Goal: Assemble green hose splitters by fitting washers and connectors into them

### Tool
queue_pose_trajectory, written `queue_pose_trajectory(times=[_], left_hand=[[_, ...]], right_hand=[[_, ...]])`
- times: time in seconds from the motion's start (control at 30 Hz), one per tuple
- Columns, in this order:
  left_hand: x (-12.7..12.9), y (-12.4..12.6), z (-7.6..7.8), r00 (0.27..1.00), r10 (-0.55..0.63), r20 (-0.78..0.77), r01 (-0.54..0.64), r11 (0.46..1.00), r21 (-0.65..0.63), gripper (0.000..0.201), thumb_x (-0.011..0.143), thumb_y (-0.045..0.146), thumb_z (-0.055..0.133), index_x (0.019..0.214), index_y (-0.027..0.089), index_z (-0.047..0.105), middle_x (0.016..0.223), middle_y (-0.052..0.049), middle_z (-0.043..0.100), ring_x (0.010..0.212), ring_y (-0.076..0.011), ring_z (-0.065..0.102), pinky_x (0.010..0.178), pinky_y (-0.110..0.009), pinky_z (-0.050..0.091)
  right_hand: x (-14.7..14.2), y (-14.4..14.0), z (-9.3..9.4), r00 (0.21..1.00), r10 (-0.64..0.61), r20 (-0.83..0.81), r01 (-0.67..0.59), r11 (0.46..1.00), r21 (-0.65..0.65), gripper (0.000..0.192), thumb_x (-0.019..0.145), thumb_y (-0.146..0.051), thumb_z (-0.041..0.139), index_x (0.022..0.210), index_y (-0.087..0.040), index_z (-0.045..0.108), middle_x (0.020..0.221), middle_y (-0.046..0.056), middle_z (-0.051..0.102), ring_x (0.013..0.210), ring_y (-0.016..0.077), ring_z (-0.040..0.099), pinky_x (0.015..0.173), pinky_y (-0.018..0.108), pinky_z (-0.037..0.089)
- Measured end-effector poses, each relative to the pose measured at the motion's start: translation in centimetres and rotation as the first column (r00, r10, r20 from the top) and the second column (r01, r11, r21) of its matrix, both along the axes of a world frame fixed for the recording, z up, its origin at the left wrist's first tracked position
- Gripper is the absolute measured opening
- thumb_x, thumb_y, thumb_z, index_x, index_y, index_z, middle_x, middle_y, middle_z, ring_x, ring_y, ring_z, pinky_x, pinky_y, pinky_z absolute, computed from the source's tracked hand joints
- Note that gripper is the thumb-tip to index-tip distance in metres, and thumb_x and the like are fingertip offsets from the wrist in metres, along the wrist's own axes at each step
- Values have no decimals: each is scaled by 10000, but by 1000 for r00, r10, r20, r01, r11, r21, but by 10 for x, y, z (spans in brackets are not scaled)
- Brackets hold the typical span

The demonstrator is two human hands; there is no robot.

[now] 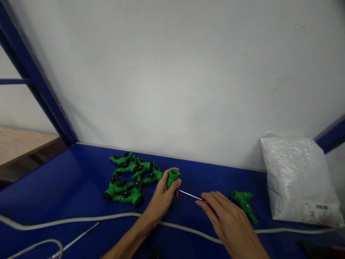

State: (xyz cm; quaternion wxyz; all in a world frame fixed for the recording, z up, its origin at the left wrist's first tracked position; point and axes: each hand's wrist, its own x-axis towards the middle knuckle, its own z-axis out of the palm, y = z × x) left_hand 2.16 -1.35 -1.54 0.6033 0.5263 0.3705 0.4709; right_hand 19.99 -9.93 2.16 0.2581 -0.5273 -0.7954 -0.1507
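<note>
My left hand (161,194) is wrapped round a green plastic hose splitter (173,177), its wide round opening turned upward. My right hand (229,217) is closed on the handle of a screwdriver (190,195). The thin metal shaft reaches left to the splitter, and its tip is hidden by my left fingers. Left of my left hand, several green hose splitters with black valve knobs (131,196) lie in a loose group. Another green splitter (244,203), with no black knobs visible, lies to the right, beyond my right hand.
A white plastic-wrapped package (300,180) stands at the right against the pale wall (172,82). A whitish cable (88,218) runs across the blue tabletop (88,180) under my left forearm. A metal rod (81,236) lies at the front left.
</note>
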Motion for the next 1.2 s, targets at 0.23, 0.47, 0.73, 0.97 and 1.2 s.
queue_pose_trajectory(times=[0.23,0.47,0.73,0.97,1.2], left_hand=[[0,-3,5,1000,-8,-24,5,992,-122,455,874,531,585,1218,232,577,1048,-24,629,632,-82,516,626,-231,431],[-3,-4,6,996,36,-80,-45,992,-115,494,899,639,470,1180,256,604,1134,-42,660,962,-194,585,839,-294,454],[-3,-4,5,996,33,-79,-45,987,-154,481,902,654,448,1175,289,600,1212,-42,650,1166,-249,545,982,-362,401],[-1,4,-5,1000,28,-2,-28,976,-215,519,898,694,404,1184,300,584,1216,-46,638,1157,-245,557,893,-356,442],[-4,-3,3,992,57,-111,-65,995,-75,501,917,663,400,1184,282,585,1209,-47,646,1163,-242,546,1002,-353,395]], right_hand=[[5,-3,-13,994,-6,113,-3,996,84,477,1064,-257,204,1065,-214,679,1045,89,726,990,231,697,869,367,585],[5,-4,-17,997,-15,-77,5,993,-121,350,1062,-322,269,1284,-207,514,1152,123,621,1003,198,696,845,292,601],[4,-6,-9,993,66,-95,-77,990,-119,239,1044,-221,350,1184,-204,543,1083,99,613,950,191,690,888,307,583],[3,-6,0,990,138,-18,-138,990,14,392,1041,-132,231,1185,-139,596,1035,125,659,958,177,696,861,255,580],[-1,-10,18,988,146,59,-149,987,54,497,1037,-125,164,1129,-123,653,1002,129,709,957,171,705,843,206,569]])
